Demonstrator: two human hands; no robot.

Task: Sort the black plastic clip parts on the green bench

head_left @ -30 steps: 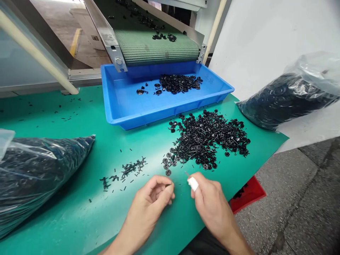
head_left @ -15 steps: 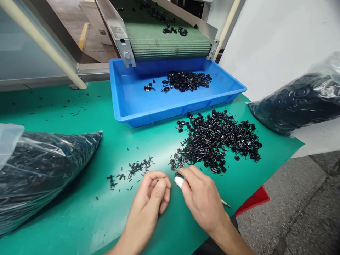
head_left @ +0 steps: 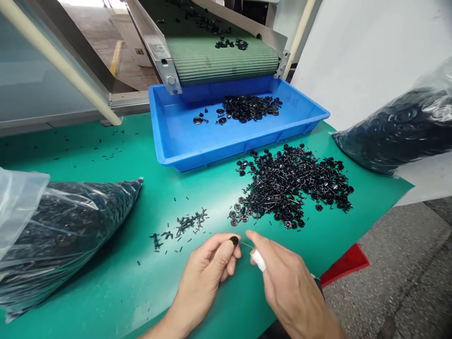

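Between thumb and fingers, my left hand point(head_left: 208, 270) pinches a small round black part point(head_left: 234, 240). My right hand point(head_left: 287, 278), with white wrapping on one finger, is closed round a thin pointed tool point(head_left: 246, 245) whose tip reaches toward that part; whether they touch is hard to tell. Beyond my hands, a large pile of black parts point(head_left: 286, 183) lies on the green table point(head_left: 197, 188). Small black cross-shaped pieces point(head_left: 189, 222) lie scattered to the left of it.
A blue tray point(head_left: 212, 148) with black parts stands below the green conveyor belt point(head_left: 226, 61). Filled plastic bags sit at the left point(head_left: 81, 216) and right point(head_left: 391, 132). Beyond the table's right edge is a red container point(head_left: 346, 266).
My left hand now has a round black part in its fingers. My right hand has moved right and nearer to me, away from the pile. The view has shifted slightly.
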